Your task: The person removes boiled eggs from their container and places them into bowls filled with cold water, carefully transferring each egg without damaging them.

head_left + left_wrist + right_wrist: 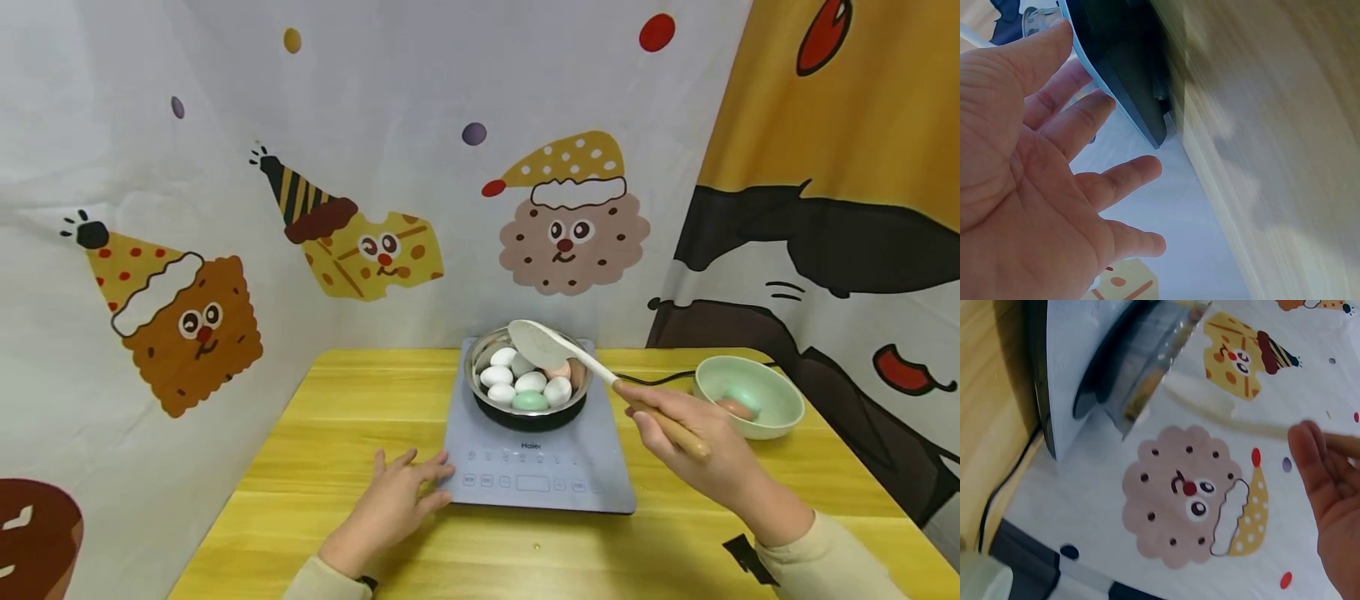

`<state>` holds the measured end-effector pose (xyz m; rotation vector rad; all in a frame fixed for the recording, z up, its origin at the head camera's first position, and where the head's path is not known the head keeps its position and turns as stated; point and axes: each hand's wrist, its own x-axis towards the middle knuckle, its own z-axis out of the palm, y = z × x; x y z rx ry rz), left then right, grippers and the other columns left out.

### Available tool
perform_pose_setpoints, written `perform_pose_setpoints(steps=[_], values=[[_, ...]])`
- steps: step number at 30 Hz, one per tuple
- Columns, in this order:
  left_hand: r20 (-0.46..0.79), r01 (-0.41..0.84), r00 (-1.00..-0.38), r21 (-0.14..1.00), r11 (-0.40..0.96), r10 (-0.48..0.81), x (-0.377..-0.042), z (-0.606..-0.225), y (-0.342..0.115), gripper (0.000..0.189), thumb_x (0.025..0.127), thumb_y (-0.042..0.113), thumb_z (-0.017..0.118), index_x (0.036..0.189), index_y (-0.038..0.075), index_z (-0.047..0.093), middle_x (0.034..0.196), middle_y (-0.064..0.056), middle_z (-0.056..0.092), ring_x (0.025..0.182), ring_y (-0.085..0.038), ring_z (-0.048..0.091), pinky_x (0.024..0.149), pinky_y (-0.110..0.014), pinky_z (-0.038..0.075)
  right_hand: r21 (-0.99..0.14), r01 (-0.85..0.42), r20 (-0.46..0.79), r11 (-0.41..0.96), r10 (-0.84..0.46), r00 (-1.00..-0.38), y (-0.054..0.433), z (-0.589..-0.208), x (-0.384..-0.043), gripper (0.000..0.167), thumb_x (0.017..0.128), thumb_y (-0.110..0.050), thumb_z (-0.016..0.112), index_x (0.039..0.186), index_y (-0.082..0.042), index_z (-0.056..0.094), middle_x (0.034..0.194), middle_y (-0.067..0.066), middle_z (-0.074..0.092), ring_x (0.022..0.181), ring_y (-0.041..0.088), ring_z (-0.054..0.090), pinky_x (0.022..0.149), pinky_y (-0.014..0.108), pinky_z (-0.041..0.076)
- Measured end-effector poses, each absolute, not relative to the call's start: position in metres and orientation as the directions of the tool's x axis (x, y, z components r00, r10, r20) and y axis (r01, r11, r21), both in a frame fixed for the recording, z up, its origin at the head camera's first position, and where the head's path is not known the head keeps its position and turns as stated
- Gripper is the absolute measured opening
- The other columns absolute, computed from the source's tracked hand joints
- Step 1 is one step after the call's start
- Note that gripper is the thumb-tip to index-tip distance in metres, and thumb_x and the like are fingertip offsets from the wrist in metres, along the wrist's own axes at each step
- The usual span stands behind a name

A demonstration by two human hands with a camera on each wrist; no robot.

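I see the right hand [708,446], right of frame centre, gripping the spoon [592,363], whose head hangs over the egg-filled pan [581,375], upper centre; my left hand [397,496], lower left, touches the cooktop [540,467] with loose, spread fingers.

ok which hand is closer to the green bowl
Right. The right hand is just left of the green bowl in the head view; the left hand is farther off, at the left edge of the cooktop.
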<state>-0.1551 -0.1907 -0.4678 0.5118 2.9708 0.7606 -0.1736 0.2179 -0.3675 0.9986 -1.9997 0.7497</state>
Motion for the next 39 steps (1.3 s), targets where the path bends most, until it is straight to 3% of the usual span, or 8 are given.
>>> perform_pose_setpoints(steps=[5, 8, 11, 17, 19, 26, 33, 39], values=[[0.062, 0.317, -0.943, 0.471, 0.823, 0.328, -0.155, -0.467, -0.188, 0.042, 0.095, 0.033, 0.080, 0.135, 0.020, 0.074, 0.154, 0.000, 0.063, 0.147, -0.058, 0.047, 0.118, -0.088, 0.005, -0.263, -0.905, 0.791, 0.335, -0.462, -0.401, 0.236, -0.359, -0.172, 0.024, 0.099, -0.003, 0.072, 0.121, 0.005, 0.076, 0.114, -0.001, 0.083, 0.096, -0.009, 0.075, 0.065, 0.003, 0.052], [0.060, 0.308, -0.946, 0.468, 0.828, 0.318, -0.155, -0.467, -0.188, 0.042, 0.095, 0.033, 0.080, 0.134, 0.020, 0.075, 0.154, 0.001, 0.063, 0.147, -0.058, 0.047, 0.119, -0.088, 0.005, -0.365, -0.910, 0.742, 0.198, -0.528, -0.413, 0.246, -0.348, -0.176, 0.036, 0.088, 0.018, 0.071, 0.123, 0.012, 0.072, 0.128, 0.000, 0.079, 0.103, -0.002, 0.077, 0.073, 0.010, 0.060], [0.051, 0.300, -0.949, 0.462, 0.835, 0.312, -0.155, -0.467, -0.189, 0.042, 0.096, 0.034, 0.079, 0.135, 0.022, 0.074, 0.155, 0.002, 0.062, 0.148, -0.057, 0.047, 0.120, -0.087, 0.006, -0.430, -0.883, 0.674, 0.188, -0.584, -0.453, 0.253, -0.334, -0.182, 0.046, 0.083, 0.026, 0.067, 0.126, 0.011, 0.071, 0.130, -0.001, 0.078, 0.103, 0.001, 0.078, 0.079, 0.013, 0.062], [0.045, 0.290, -0.951, 0.465, 0.837, 0.304, -0.153, -0.467, -0.189, 0.042, 0.095, 0.035, 0.080, 0.135, 0.022, 0.074, 0.154, 0.004, 0.063, 0.148, -0.056, 0.047, 0.121, -0.088, 0.008, -0.633, -0.701, 0.446, 0.330, -0.584, -0.678, 0.260, -0.314, -0.190, 0.041, 0.100, 0.015, 0.060, 0.135, -0.003, 0.071, 0.129, -0.006, 0.079, 0.102, 0.008, 0.079, 0.087, 0.018, 0.063], [0.040, 0.285, -0.952, 0.467, 0.837, 0.302, -0.152, -0.467, -0.188, 0.042, 0.095, 0.035, 0.080, 0.135, 0.022, 0.074, 0.154, 0.003, 0.063, 0.148, -0.056, 0.047, 0.120, -0.087, 0.007, -0.676, -0.652, 0.417, 0.344, -0.551, -0.723, 0.259, -0.312, -0.193, 0.036, 0.104, 0.010, 0.057, 0.135, -0.002, 0.071, 0.126, -0.003, 0.080, 0.099, 0.012, 0.080, 0.088, 0.019, 0.063], [0.040, 0.285, -0.952, 0.471, 0.835, 0.303, -0.153, -0.463, -0.188, 0.042, 0.095, 0.035, 0.080, 0.135, 0.021, 0.074, 0.155, 0.003, 0.062, 0.148, -0.056, 0.046, 0.120, -0.088, 0.007, -0.740, -0.549, 0.399, 0.389, -0.404, -0.823, 0.253, -0.315, -0.202, 0.028, 0.112, -0.006, 0.052, 0.131, -0.001, 0.072, 0.112, -0.001, 0.084, 0.088, 0.019, 0.080, 0.080, 0.027, 0.066], [0.034, 0.284, -0.952, 0.466, 0.838, 0.304, -0.154, -0.466, -0.188, 0.042, 0.096, 0.034, 0.079, 0.136, 0.021, 0.074, 0.156, 0.003, 0.061, 0.149, -0.056, 0.046, 0.121, -0.087, 0.008, -0.744, -0.588, 0.411, 0.316, -0.477, -0.777, 0.245, -0.324, -0.205, 0.028, 0.109, 0.001, 0.054, 0.132, 0.006, 0.069, 0.116, -0.005, 0.082, 0.090, 0.016, 0.079, 0.081, 0.028, 0.067], [0.034, 0.291, -0.949, 0.471, 0.833, 0.312, -0.155, -0.466, -0.188, 0.042, 0.097, 0.034, 0.078, 0.136, 0.021, 0.074, 0.156, 0.003, 0.061, 0.149, -0.056, 0.046, 0.121, -0.087, 0.008, -0.901, -0.392, 0.318, 0.187, -0.330, -0.889, 0.257, -0.337, -0.216, 0.040, 0.115, -0.016, 0.048, 0.134, 0.016, 0.062, 0.114, 0.008, 0.084, 0.089, 0.022, 0.081, 0.079, 0.035, 0.068]])
